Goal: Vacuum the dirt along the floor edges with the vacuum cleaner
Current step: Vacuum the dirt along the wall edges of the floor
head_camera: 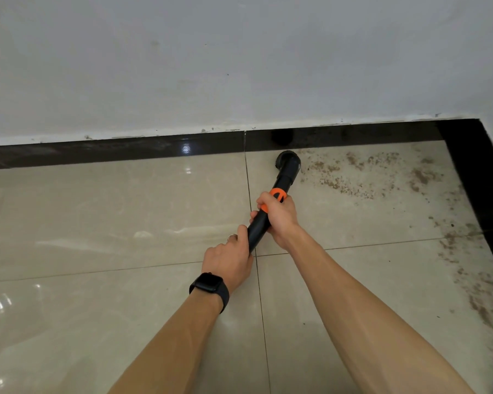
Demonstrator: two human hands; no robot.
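Nozzle (288, 160) on floor (125, 209) at skirting (125, 149), dirt (333, 180) beside it; left grip (228, 260), right grip (279, 214) both wrapped round vacuum tube (286, 177).

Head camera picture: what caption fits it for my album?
Left hand and right hand grip the black vacuum tube, nozzle by the dark skirting, beside brown dirt on beige tiles.

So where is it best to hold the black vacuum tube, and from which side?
Hold the vacuum tube on its straight shaft just behind the orange collar, coming from above: it slopes down to the nozzle at the baseboard, so its upper side faces you. The right grip wraps there.
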